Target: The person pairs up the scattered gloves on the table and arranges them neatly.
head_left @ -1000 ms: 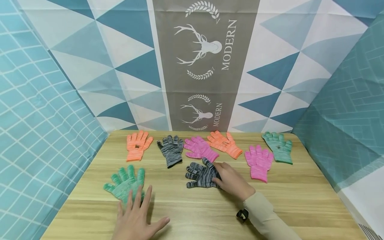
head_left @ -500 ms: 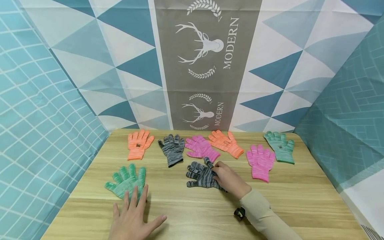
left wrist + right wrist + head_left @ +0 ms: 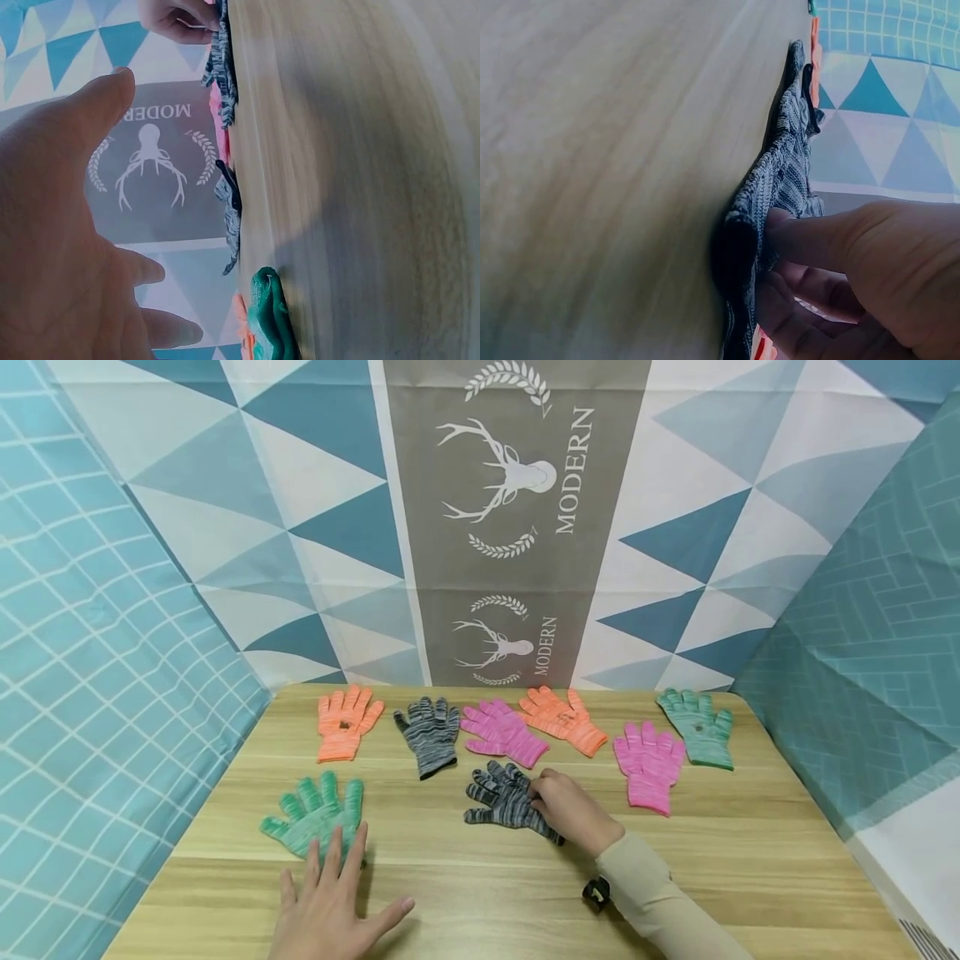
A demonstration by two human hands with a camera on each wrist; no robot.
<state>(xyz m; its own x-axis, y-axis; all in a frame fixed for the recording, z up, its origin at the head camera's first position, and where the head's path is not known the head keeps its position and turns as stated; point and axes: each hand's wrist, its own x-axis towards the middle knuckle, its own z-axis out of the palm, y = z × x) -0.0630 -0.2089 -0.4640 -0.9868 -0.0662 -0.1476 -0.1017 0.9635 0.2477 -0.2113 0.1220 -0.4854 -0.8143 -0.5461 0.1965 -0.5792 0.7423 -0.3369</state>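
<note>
My right hand pinches a black-and-grey knitted glove near its cuff, in the middle of the table. In the right wrist view thumb and fingertips press on the fabric of that glove, beside its dark cuff opening. The glove's fingers point left, and part of it is hidden by the hand. At the lower left my left hand is spread with straight fingers and holds nothing. Its fingertips overlap the lower edge of a light green glove in the head view; contact cannot be told.
Along the back of the wooden table lie an orange glove, another grey glove, a pink glove and a second orange glove. To the right are another pink glove and a darker green glove.
The grey glove's raised thumb at the top has come down toward its other fingers. My right hand has shifted slightly left on the glove. My left hand has drawn back slightly.
</note>
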